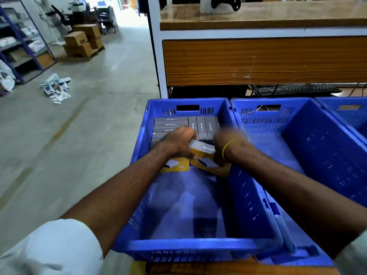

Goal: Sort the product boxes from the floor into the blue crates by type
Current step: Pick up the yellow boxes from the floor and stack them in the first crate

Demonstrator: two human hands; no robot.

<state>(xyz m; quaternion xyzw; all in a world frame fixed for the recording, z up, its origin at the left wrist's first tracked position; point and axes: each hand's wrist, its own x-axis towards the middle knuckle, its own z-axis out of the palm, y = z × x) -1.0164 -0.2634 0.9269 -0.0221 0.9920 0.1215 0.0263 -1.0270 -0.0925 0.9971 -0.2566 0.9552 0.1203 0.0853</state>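
The yellow-and-white box (206, 155), with LAPCARE printed on its white top edge, sits low inside the left crate (198, 245), about halfway along it. Both hands are on it. The left hand (178, 142) has its fingers curled over the left end of the white edge with the thumb underneath. The right hand (223, 149) is blurred, but it looks wrapped round the right end. There is a yellow band (232, 146) on that wrist. A second yellow box (176, 167) stands just beside the first, under the left hand. I cannot tell whether that hand grips it as well.

Grey boxes (171, 124) are packed tight against the crate's far wall, some lying flat on the left and some standing on end on the right. The middle crate (327, 155) touches the left crate's right wall, and a third crate (349, 116) is just beyond it. A strip of wooden tabletop (238, 267) shows under the near walls.

A white-framed wooden desk (258, 60) stands behind the crates, with a black keyboard (297, 89) beneath it. Well off to the left, loose boxes (56, 88) lie in a heap on the concrete floor (99, 135). Beyond them are a blue rack (21, 42) and brown cartons (83, 40).
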